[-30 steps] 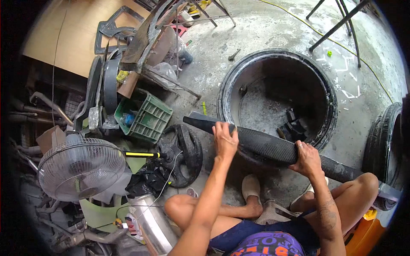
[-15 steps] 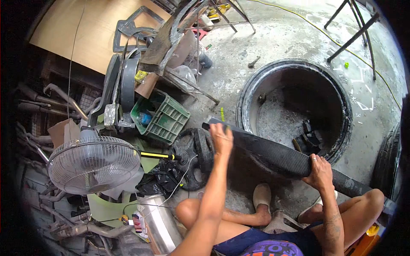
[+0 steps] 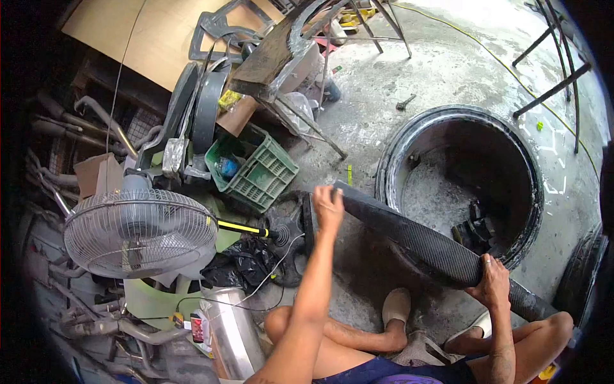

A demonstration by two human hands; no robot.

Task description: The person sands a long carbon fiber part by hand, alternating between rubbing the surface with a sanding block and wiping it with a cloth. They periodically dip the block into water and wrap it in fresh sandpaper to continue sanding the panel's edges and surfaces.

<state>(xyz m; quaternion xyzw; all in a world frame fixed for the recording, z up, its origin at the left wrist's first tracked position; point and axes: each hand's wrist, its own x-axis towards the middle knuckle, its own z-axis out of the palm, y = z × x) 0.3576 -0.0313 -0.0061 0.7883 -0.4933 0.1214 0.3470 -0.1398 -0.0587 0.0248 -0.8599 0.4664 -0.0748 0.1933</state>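
A long dark panel with a woven carbon-like pattern [image 3: 422, 240] lies slantwise in front of my legs, passing the near side of a large black ring-shaped tub. My right hand [image 3: 492, 285] is closed round its near edge, right of the middle, thumb side up. At the panel's far left end is my left hand [image 3: 328, 210], fingers curled and pressed together against the tip; anything inside them is hidden. The tub [image 3: 393, 150] holds dark scraps [image 3: 473, 227] on its floor.
A caged fan [image 3: 141, 233] stands at left, near a green crate [image 3: 262, 176] and a metal cylinder [image 3: 233, 333]. Metal pipes fill the left edge. Behind are a metal-legged stand [image 3: 268, 83] and a wooden board [image 3: 153, 38]. A tyre [image 3: 579, 275] is at right.
The view has shifted, so the surroundings sit lower and mostly further right. My left hand has slid off the panel's upper face to its left tip. My right hand keeps its hold.
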